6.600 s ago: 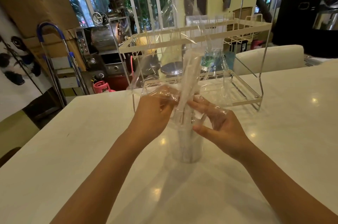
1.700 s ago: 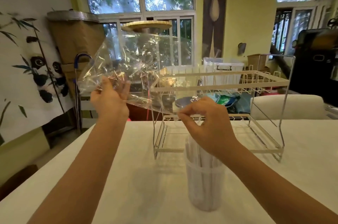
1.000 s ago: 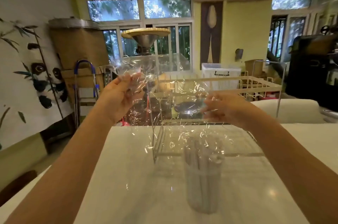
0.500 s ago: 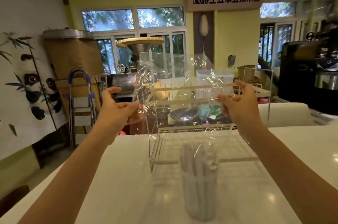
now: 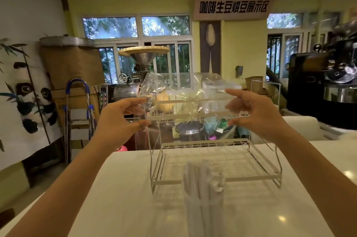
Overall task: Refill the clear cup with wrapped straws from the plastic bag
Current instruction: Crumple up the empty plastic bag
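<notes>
Looks like the pouring step's done: white wrapped straws (image 5: pixel 202 180) stand in the clear plastic cup (image 5: pixel 202 215) on the white surface (image 5: pixel 119 198). Left hand (image 5: pixel 117 120) and right hand (image 5: pixel 257 115) each pinch an end of the crinkly clear plastic bag (image 5: pixel 181 95) with fingers, stretched out well above. Next I'd guess: set the bag aside.

Dim interior, bright windows (image 5: pixel 164 28), slight blur

Clear cup (image 5: pixel 204 209) stood upright on white table (image 5: pixel 119 198), packed with white wrapped straws (image 5: pixel 201 180). Crinkled transparent plastic bag (image 5: pixel 183 93) was spread flat, high above cup, empty.
</notes>
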